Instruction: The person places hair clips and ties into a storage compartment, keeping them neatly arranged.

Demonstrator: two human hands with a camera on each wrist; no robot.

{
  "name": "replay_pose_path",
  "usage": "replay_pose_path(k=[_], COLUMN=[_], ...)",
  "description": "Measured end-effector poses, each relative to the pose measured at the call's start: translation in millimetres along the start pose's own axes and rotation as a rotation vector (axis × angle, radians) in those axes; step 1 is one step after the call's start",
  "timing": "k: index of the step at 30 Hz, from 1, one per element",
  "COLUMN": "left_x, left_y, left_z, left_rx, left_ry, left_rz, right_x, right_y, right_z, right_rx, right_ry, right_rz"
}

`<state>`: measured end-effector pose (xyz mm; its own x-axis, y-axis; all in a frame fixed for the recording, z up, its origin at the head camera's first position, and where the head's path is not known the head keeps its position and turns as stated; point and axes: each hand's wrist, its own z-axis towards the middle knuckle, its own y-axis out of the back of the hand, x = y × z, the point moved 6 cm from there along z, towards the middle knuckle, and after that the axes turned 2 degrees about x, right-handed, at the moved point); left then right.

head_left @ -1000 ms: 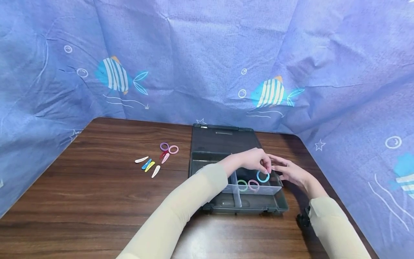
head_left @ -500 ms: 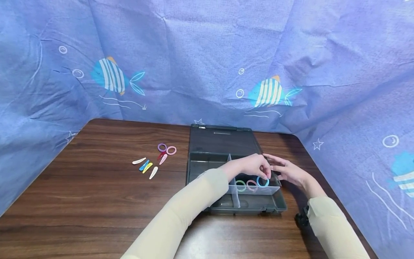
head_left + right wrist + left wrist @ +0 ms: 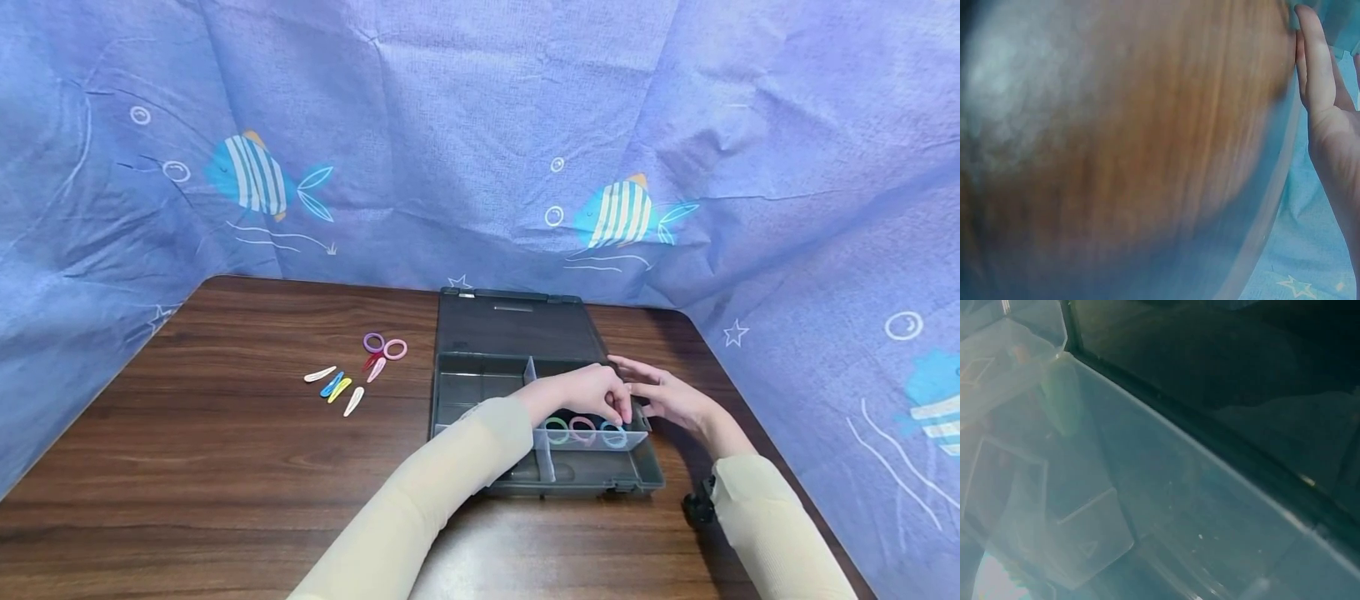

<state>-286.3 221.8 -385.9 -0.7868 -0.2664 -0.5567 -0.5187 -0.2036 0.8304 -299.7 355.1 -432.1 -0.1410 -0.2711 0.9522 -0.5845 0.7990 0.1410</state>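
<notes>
In the head view, my left hand (image 3: 592,392) reaches into the right side of a dark, divided storage box (image 3: 480,387). Its thumb and fingertips pinch the upper edge of a light-blue hair tie (image 3: 613,435), low behind a clear divider (image 3: 592,440). A green hair tie (image 3: 557,430) and a pink one (image 3: 582,430) lie beside it in that compartment. My right hand (image 3: 675,402) rests its extended fingers against the box's right side. The right wrist view also has this hand (image 3: 1329,106) at the edge. In the left wrist view, clear dividers fill the blurred picture; no hand shows.
The box's lid (image 3: 517,321) lies back, open, behind it. On the table's left half are several snap hair clips (image 3: 339,389), a purple hair tie (image 3: 372,342) and a pale pink hair tie (image 3: 395,349). A patterned curtain (image 3: 465,150) hangs behind the table.
My left hand has lowered the light-blue hair tie into the compartment, level with the green and pink ones. The right hand stays at the box's side. The head view has shifted slightly.
</notes>
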Motion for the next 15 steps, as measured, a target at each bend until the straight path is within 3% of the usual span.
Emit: replay_pose_path(k=[15], left_x=[-8.8], left_y=[11.4], left_z=[-9.2], left_rx=[-0.002], left_ry=[-0.032], left_rz=[-0.06], right_x=[-2.7], right_y=[2.6], right_z=[-0.1], right_rx=[-0.001], right_ry=[0.002], right_rz=[-0.004])
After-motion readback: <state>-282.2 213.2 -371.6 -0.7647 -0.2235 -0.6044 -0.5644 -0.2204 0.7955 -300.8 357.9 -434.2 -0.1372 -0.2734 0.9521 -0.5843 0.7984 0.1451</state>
